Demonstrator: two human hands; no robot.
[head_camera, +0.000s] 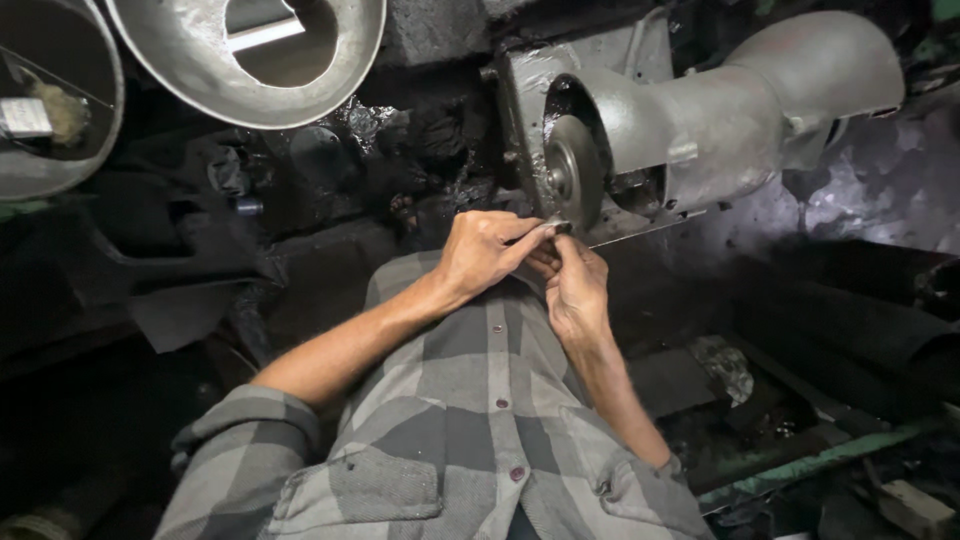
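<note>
A small, thin metal piece (556, 228) is pinched between both hands and pressed against the lower rim of a round grinding wheel (572, 172), touching it or very nearly so. The left hand (483, 252) is closed on the piece from above, fingers curled tight; the right hand (575, 285) is closed on it from below, thumb and fingertips meeting at the same spot. The piece is too small to tell how much of its edge has been worked; judging by the contact with the wheel, grinding seems under way rather than finished.

The wheel sits on the end of a grey motor housing (740, 110) that runs off to the right. Two large metal bowls (330, 80) hang upper left. The dark, grimy machine base (330, 250) behind the hands is cluttered; nothing lies between the hands and the wheel.
</note>
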